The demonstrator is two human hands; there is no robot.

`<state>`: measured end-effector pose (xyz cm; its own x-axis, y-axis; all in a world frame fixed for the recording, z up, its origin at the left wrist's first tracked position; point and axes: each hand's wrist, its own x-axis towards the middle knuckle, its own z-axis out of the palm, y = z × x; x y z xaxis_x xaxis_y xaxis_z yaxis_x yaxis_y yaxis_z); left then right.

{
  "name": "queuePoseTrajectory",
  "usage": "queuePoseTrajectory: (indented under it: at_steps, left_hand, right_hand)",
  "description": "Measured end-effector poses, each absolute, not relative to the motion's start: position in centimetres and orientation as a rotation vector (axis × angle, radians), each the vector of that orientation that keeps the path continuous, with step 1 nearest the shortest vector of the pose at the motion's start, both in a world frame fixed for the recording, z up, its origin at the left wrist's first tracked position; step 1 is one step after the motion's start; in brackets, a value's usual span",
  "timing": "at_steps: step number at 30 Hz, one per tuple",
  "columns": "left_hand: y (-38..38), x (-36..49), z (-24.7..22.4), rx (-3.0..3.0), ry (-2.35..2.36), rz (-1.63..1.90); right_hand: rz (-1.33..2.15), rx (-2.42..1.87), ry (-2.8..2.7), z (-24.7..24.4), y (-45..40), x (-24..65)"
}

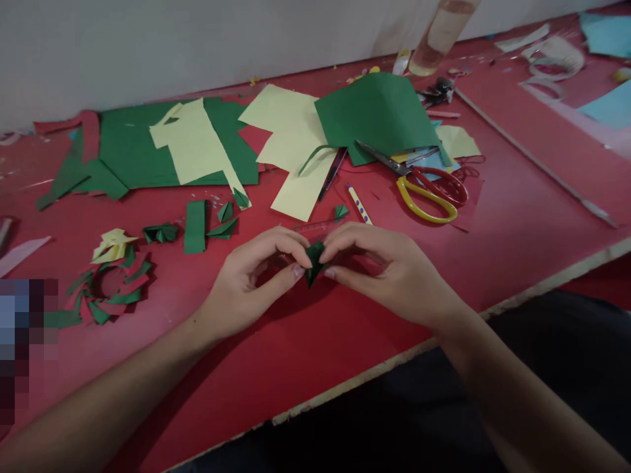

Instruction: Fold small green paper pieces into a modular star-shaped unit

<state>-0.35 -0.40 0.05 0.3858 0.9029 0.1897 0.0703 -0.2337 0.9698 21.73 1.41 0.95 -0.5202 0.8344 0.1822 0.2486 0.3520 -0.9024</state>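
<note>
A small folded piece of dark green paper is pinched between both hands above the red tabletop. My left hand grips its left side with thumb and forefinger. From the other side, my right hand pinches it the same way. Left of my hands lie several folded green pieces, a green paper strip and a red-and-green folded paper ring. A folded yellow paper piece touches the ring's top. Just beyond my fingers are a clear ruler, partly hidden, and a white pen with purple dots.
Scissors with red and yellow handles lie open at the right. Green sheets and cut pale yellow sheets spread along the back. A bottle of liquid stands by the wall. The table's rough edge runs near my body.
</note>
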Motion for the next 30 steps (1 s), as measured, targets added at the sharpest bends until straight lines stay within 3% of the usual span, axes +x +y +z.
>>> queuePoseTrajectory:
  at_steps: [30]
  left_hand:
    - [0.8, -1.2, 0.1, 1.958, 0.765, 0.946]
  right_hand:
    - [1.298, -0.85, -1.918, 1.2, 2.0, 22.8]
